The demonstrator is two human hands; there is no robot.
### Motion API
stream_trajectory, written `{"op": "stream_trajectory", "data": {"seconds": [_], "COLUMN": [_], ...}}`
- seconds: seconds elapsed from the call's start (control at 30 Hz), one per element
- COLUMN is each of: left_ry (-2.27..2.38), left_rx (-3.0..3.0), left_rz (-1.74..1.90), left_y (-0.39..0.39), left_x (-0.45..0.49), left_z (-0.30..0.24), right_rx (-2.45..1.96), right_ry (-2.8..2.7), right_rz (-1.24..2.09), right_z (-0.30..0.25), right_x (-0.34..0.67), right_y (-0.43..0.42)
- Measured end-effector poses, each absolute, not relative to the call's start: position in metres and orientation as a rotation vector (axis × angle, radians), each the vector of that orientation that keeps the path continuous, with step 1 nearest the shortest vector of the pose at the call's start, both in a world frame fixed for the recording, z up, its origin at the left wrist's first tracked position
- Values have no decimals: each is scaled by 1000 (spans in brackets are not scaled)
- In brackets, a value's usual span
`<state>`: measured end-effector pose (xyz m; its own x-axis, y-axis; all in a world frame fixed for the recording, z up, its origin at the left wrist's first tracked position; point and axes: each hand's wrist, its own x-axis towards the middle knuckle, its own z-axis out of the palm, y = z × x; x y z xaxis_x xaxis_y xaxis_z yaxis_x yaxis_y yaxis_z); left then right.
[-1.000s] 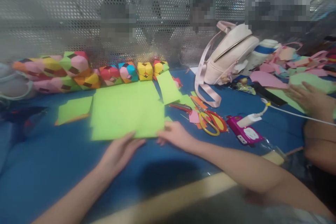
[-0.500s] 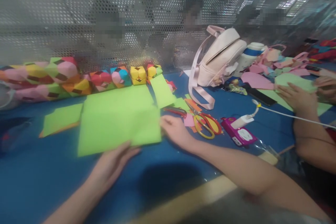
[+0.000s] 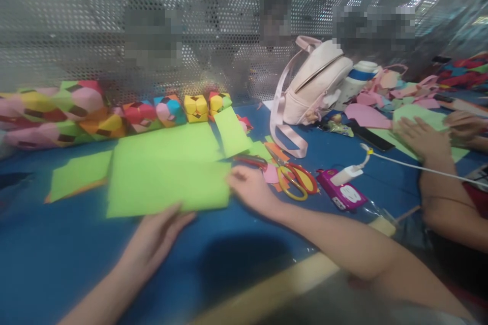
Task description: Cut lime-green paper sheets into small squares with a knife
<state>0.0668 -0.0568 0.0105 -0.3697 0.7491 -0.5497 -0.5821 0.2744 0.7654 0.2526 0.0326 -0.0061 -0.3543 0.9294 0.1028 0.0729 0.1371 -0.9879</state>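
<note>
A large sheet of light green paper (image 3: 160,183), folded over with a flap on top, lies on the blue table before me. Pinching its right edge, the fingertips of my right hand (image 3: 253,186) are closed. My left hand (image 3: 162,236) rests at the front edge of the paper with its fingers stretched out. A smaller green piece (image 3: 232,132) leans at the back right corner, and green sheets over orange ones (image 3: 78,176) lie to the left. Scissors with red and yellow handles (image 3: 297,180) lie on paper scraps right of my right hand.
Colourful folded-paper blocks (image 3: 91,104) line the back. A pale pink backpack (image 3: 314,86), a white bottle (image 3: 356,84) and a purple packet with a white plug (image 3: 341,190) stand or lie to the right. At the far right, another person's hands (image 3: 427,137) touch green paper.
The view has shifted slightly, so things sit further left. The flap of the green paper lies a little lower and flatter. Both hands keep their places on it.
</note>
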Motion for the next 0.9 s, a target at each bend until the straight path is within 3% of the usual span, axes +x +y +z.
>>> {"op": "stream_trajectory", "data": {"seconds": [0.5,0.9], "left_ry": [1401,1428], "left_rx": [252,278], "left_rz": [1384,1374], "left_y": [-59,-57], "left_x": [63,60], "left_z": [4,7], "right_rx": [-978,-1015], "right_ry": [-1476,-1300], "right_rz": [1220,1352], "right_z": [-8,3], "right_x": [253,261], "right_y": [41,55]}}
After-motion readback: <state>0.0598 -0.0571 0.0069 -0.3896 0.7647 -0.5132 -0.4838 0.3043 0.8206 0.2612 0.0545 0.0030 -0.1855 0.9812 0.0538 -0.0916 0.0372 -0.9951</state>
